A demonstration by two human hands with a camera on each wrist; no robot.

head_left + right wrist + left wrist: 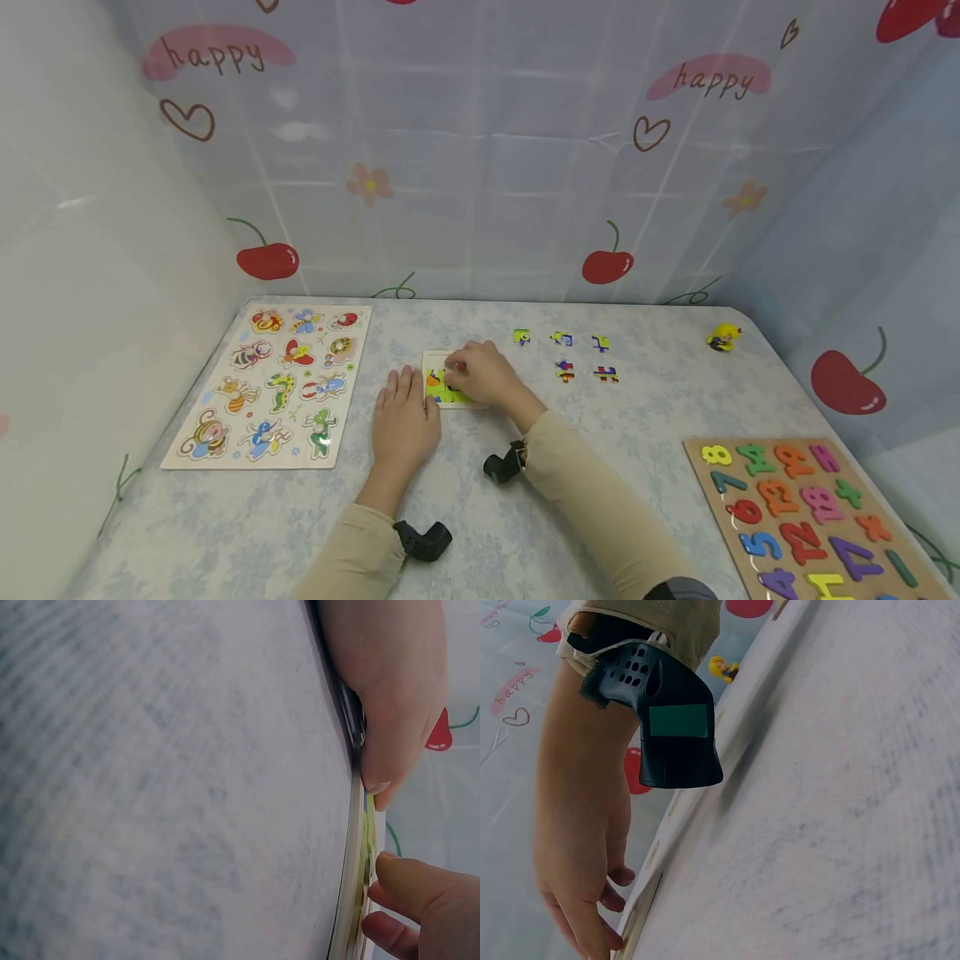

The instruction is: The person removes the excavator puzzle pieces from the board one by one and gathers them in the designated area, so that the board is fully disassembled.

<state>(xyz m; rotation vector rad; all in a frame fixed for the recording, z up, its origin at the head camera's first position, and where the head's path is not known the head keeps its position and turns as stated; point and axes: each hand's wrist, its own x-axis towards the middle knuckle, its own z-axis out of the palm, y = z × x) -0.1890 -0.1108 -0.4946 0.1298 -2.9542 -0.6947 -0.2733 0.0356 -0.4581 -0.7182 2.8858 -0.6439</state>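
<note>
A pale curtain (480,150) printed with cherries, hearts, flowers and the word "happy" hangs behind and at both sides of a table (480,533) covered in mottled blue-grey. A small puzzle tray (435,360) lies flat about midway between the table's left and right edges, nearer the far edge than the near one, with green picture pieces (436,385) set inside its light frame.

The left hand (407,421) rests at the tray's left side, fingers straight and together, pointing toward the far edge; its thumb touches the tray. The right hand (483,373) reaches over the tray from the right with bent fingers; whether anything is pinched between them I cannot tell. The hands are apart, one on either side of the tray's picture.

To the tray's right, toward the far edge, five loose puzzle pieces (565,372) lie spaced apart, three in a farther row and two in a nearer one. An insect board (298,457) lies along the table's left edge, reaching almost to the far left corner. A yellow toy figure (723,337) stands near the far right corner. A board of coloured letters and numbers (693,452) lies by the right edge, toward the near right corner. Beige sleeves (600,500) cover both forearms, and each wrist carries a black device (425,542).
</note>
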